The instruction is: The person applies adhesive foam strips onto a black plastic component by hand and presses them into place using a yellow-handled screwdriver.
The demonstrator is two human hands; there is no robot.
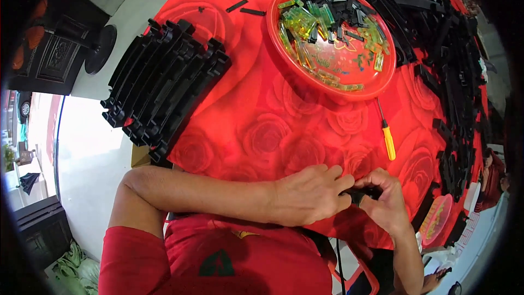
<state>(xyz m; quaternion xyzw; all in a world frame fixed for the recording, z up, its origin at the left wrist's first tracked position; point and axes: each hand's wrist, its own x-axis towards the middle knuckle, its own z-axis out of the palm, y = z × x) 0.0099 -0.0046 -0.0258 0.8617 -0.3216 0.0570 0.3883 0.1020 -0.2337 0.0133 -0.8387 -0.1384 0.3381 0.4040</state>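
Black small part [357, 195] pinched between left hand [308, 194] and right hand [386, 202].

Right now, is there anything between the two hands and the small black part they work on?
Nothing visible: the left hand and the right hand both already grip the small black part at the table edge.

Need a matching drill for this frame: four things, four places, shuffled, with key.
1. screwdriver
2. red tray
3. stack of black curved parts
4. small black part

A. at the table's left edge
B. between left hand and right hand
C. just below the tray, right of centre
D. far side, holding yellow-green and black pieces

Pairs: 1-C, 2-D, 3-A, 4-B
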